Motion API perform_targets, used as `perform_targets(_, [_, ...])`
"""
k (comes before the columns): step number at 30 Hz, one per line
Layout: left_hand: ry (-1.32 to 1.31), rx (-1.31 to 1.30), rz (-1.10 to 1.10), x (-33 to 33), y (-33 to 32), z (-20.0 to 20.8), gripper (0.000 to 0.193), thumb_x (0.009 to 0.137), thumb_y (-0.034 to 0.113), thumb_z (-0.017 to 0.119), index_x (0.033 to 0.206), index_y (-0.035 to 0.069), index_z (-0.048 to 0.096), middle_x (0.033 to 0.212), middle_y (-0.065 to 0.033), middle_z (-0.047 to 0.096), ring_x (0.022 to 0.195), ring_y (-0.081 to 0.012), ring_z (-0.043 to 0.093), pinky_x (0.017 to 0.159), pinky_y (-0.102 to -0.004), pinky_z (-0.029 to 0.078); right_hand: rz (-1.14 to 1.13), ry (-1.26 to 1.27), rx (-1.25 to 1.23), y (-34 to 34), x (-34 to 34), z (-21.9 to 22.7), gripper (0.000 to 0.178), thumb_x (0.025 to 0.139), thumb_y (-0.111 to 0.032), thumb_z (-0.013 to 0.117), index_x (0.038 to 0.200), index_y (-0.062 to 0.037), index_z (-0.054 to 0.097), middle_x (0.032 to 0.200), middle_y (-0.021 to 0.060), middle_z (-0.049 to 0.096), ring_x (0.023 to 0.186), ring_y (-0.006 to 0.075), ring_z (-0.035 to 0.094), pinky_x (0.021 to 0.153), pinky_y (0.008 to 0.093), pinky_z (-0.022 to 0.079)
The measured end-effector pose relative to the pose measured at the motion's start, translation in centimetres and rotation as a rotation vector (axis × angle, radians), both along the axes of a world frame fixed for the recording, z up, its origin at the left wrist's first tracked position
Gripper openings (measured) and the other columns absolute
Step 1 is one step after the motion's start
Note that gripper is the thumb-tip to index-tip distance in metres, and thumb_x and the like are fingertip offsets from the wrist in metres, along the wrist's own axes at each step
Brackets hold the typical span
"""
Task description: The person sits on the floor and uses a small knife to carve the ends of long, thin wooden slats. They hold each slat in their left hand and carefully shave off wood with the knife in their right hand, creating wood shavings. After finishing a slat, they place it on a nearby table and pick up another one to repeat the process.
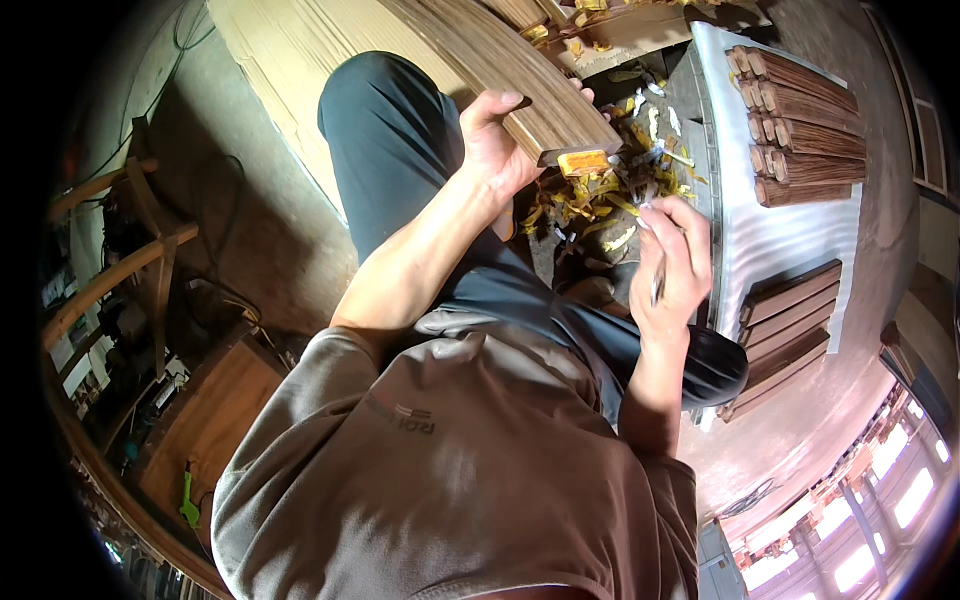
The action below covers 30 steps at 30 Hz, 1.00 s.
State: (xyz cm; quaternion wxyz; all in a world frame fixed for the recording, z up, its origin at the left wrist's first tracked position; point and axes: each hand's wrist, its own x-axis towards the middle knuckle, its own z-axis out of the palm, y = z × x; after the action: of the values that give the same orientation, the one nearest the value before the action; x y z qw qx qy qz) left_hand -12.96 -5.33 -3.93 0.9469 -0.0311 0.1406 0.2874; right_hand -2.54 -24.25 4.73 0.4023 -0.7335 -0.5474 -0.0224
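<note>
My left hand (490,150) grips a long brown wooden board (545,85) near its close end, thumb on top and fingertips showing at the far side. The board slants away toward the top of the view. From its end sticks a short tenon covered in yellow tape (583,163). To the right and a little nearer, my right hand (672,255) is closed around a slim metallic tool (657,288); its kind is mostly hidden by my fingers. The right fingertips are apart from the board. Below the board's end lie many yellow and white tape scraps (600,212).
On the right, a pale foam sheet (760,235) carries stacked wooden slats (815,135) and a row of darker wooden pieces (790,320). Flat cardboard (290,60) lies at the upper left. A curved wooden frame (130,270) and cables (185,40) are at the left.
</note>
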Motion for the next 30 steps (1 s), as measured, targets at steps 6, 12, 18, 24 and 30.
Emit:
perform_targets(6, [-0.037, 0.032, -0.048, -0.2, 0.3, 0.0, 0.078, 0.069, 0.025, 0.063, 0.137, -0.008, 0.046, 0.131, -0.0272, 0.057, 0.126, -0.0411, 0.054, 0.117, -0.0636, 0.033, 0.094, -0.193, -0.016, 3.2, -0.1, -2.2, 0.041, 0.070, -0.004, 0.081, 0.110, -0.0104, 0.074, 0.102, 0.0079, 0.067, 0.078, 0.0250, 0.067, 0.066, 0.0362, 0.055])
perform_targets(12, [0.015, -0.060, -0.014, -0.4, -0.1, -0.2, 0.073, 0.070, 0.019, 0.061, 0.135, -0.011, 0.046, 0.129, -0.0269, 0.058, 0.126, -0.0414, 0.055, 0.116, -0.0609, 0.036, 0.261, -0.324, -0.078, 4.1, 0.9, -1.8, 0.034, 0.072, -0.002, 0.071, 0.106, -0.0007, 0.070, 0.103, 0.0119, 0.068, 0.082, 0.0282, 0.068, 0.070, 0.0386, 0.057])
perform_targets(18, [-0.007, -0.061, -0.023, -0.2, -0.2, 0.0, 0.068, 0.071, 0.017, 0.061, 0.132, -0.010, 0.048, 0.124, -0.0257, 0.059, 0.125, -0.0424, 0.055, 0.115, -0.0593, 0.037, 0.045, -0.204, -0.068, 4.7, -0.1, -2.7, 0.016, 0.077, 0.000, 0.068, 0.093, -0.0007, 0.067, 0.096, 0.0121, 0.069, 0.076, 0.0269, 0.069, 0.064, 0.0372, 0.056])
perform_targets(24, [-0.027, 0.040, 0.018, -0.1, 0.0, 0.6, 0.080, 0.065, 0.021, 0.067, 0.137, -0.005, 0.045, 0.130, -0.0224, 0.057, 0.128, -0.0389, 0.053, 0.117, -0.0640, 0.033, -0.551, 0.400, -0.040, 4.5, 2.9, -5.3, 0.006, 0.091, 0.001, 0.061, 0.092, 0.0010, 0.067, 0.068, 0.0063, 0.066, 0.059, 0.0104, 0.062, 0.054, 0.0265, 0.049])
perform_targets(30, [-0.203, 0.087, 0.000, 0.3, 0.8, 1.5, 0.079, 0.066, 0.025, 0.070, 0.136, -0.005, 0.048, 0.131, -0.0165, 0.058, 0.133, -0.0336, 0.050, 0.122, -0.0615, 0.026, -0.260, 0.056, -0.208, 1.5, 4.5, -5.0, 0.032, 0.086, 0.007, 0.055, 0.110, -0.0031, 0.074, 0.099, 0.0132, 0.075, 0.077, 0.0142, 0.071, 0.070, 0.0287, 0.057])
